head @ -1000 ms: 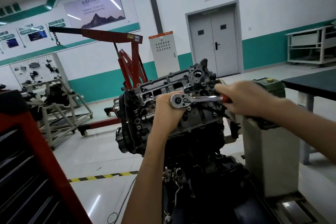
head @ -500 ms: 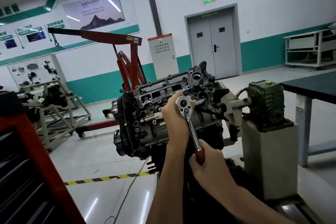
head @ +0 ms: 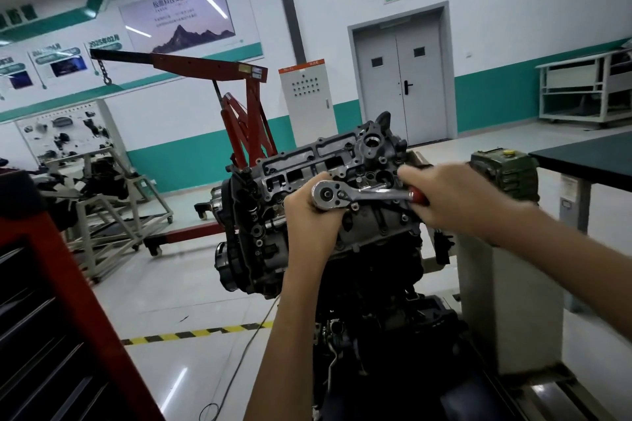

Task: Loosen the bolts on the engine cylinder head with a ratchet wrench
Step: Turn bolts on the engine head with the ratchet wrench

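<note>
The engine cylinder head [head: 301, 161] is a grey cast block tilted toward me on a stand at centre. A chrome ratchet wrench [head: 362, 194] with a red grip lies level across its face, round head at the left. My left hand [head: 313, 220] wraps behind and under the ratchet head, holding it against the block. My right hand [head: 451, 196] grips the red handle at the right end. The socket and the bolt under the ratchet head are hidden by my left hand.
A red engine crane [head: 239, 106] stands behind the engine. A red tool cabinet [head: 51, 318] fills the lower left. A green gearbox [head: 502, 171] sits on the grey pedestal [head: 509, 301] at right, beside a dark table [head: 588, 157]. Another engine stand [head: 99, 195] is at left.
My right hand swung the ratchet handle from pointing down toward me back up to level at the right. My left hand stayed on the ratchet head.
</note>
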